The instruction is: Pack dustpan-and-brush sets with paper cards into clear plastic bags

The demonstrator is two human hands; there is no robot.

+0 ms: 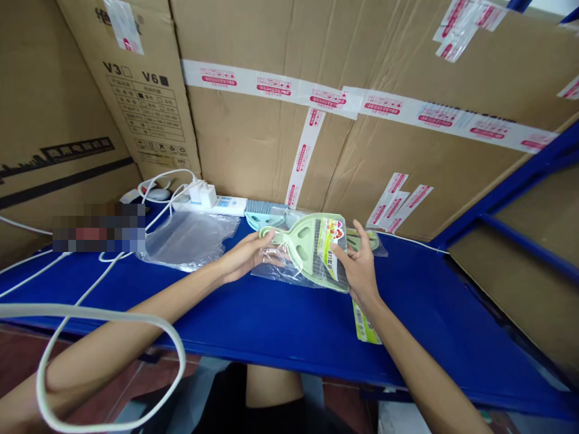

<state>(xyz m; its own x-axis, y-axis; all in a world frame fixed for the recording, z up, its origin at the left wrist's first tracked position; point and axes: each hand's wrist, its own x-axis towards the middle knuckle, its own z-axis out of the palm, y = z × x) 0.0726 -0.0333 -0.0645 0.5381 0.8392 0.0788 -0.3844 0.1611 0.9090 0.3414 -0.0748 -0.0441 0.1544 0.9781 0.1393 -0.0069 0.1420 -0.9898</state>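
A pale green dustpan (302,242) with a dark-bristled brush (332,274) lying in it is held above the blue table, a yellow and white label on its face. Thin clear plastic hangs around its lower side. My left hand (253,253) is closed around the handle end. At the wide end, my right hand (360,262) grips the edge, thumb on the label. Just behind my right fingers is another green handle (368,240) in clear wrap. Below my right wrist lies a yellow-green card (365,325), partly hidden.
Clear plastic bags (190,238) lie on the blue table (280,319) to the left. A power strip (228,205) with white plugs and a light blue dustpan (261,218) sit along the cardboard wall (262,138). White cables (176,355) loop over my left forearm.
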